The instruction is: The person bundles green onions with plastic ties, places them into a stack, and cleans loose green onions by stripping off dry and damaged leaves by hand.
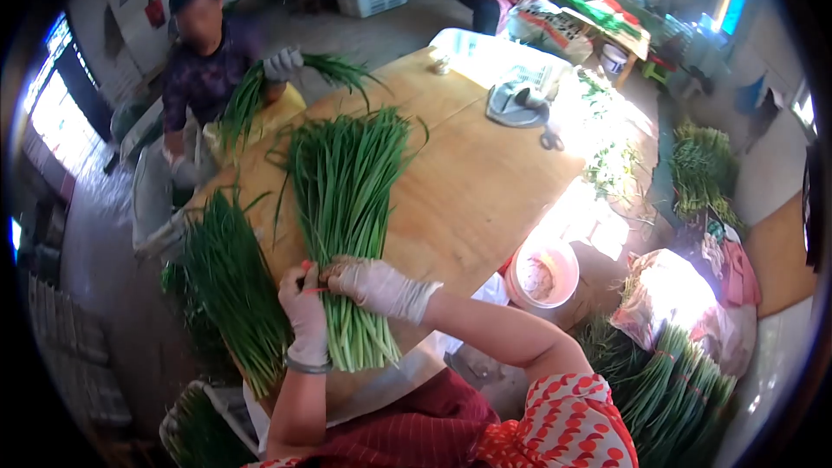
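A thick bundle of long green leafy stalks (351,182) lies on the wooden table (468,182), its pale cut ends toward me. My gloved left hand (305,308) is at the bundle's left side, fingers closed on a thin red tie (314,289). My gloved right hand (368,284) lies across the lower stalks, its fingers bent round near the same tie; what its fingertips pinch is hidden. A second pile of green stalks (234,282) rests along the table's left edge, beside my left forearm.
Across the table a co-worker (208,78) holds green stalks. Scissors (551,139) and a grey object (517,106) lie at the table's far right, near a white basket (494,56). A bucket (542,273) stands right of the table; tied bundles (672,381) lie lower right.
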Available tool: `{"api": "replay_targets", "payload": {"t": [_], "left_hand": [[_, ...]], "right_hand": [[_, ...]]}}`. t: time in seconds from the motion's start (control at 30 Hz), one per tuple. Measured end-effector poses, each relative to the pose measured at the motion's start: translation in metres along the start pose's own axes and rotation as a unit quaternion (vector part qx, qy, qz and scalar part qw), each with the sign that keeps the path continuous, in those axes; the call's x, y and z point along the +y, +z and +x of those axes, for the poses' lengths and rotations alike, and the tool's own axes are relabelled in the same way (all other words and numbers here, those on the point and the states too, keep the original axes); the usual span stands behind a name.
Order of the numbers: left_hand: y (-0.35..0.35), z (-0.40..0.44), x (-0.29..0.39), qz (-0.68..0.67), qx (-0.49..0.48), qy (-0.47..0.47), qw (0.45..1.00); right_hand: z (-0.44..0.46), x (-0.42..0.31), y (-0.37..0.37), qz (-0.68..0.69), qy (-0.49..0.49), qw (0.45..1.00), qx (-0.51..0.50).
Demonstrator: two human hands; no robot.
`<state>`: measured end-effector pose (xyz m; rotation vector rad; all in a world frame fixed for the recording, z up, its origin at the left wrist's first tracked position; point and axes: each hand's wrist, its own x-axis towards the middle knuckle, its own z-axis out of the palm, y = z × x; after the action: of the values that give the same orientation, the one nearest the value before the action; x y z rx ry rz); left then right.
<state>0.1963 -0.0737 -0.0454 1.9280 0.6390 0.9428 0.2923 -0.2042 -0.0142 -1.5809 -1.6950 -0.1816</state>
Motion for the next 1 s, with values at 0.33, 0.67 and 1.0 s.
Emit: {"api": "replay_targets", "payload": {"t": [0.33,0.67,1.0], "left_hand": [[-0.037,0.028,-0.039,-0.31,-0.16,-0.336,0.875],[0.004,-0.017,-0.034,-0.239,0.017,-0.16,0.958],[0.002,-0.015,-0.009,-0.235,0.084,-0.204,0.947]], "right_hand": [[0.014,-0.007,0.009,-0.07,0.061,0.993,-0.072],[0.003,-0.013,0.028,0.137,0.188,0.965,0.121],[0.017,-0.009,0.021,0.047,0.225,0.973,0.011]]}}
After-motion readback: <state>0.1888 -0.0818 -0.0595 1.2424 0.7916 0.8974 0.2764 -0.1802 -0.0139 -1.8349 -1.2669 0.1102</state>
